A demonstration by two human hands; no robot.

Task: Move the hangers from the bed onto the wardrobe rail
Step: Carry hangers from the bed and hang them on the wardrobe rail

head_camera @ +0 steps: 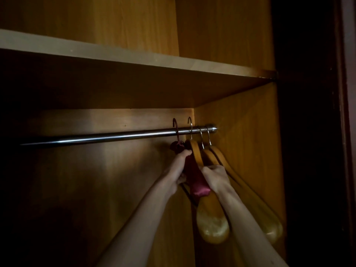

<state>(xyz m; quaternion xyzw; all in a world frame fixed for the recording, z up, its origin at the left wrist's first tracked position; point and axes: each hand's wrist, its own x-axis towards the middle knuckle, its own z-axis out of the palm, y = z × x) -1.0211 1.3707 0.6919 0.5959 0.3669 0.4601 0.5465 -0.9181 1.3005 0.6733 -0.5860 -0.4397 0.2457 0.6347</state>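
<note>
shiny metal rail [107, 136]; glossy wooden hangers [212, 226]; satin padded hanger [196, 182]; matt wood shelf [115, 53].

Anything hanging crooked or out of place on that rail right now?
Two hooks rise above the rail instead of resting on it: the red padded hanger, gripped by both hands, left hand and right hand, and the wooden hanger beside it. Neither is seated.

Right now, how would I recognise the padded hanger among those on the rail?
Follow the metal rail under the shelf to its right end. Four hooks hang there; take the leftmost. That padded hanger wears dark red satin, while its neighbours are bare wood.
</note>
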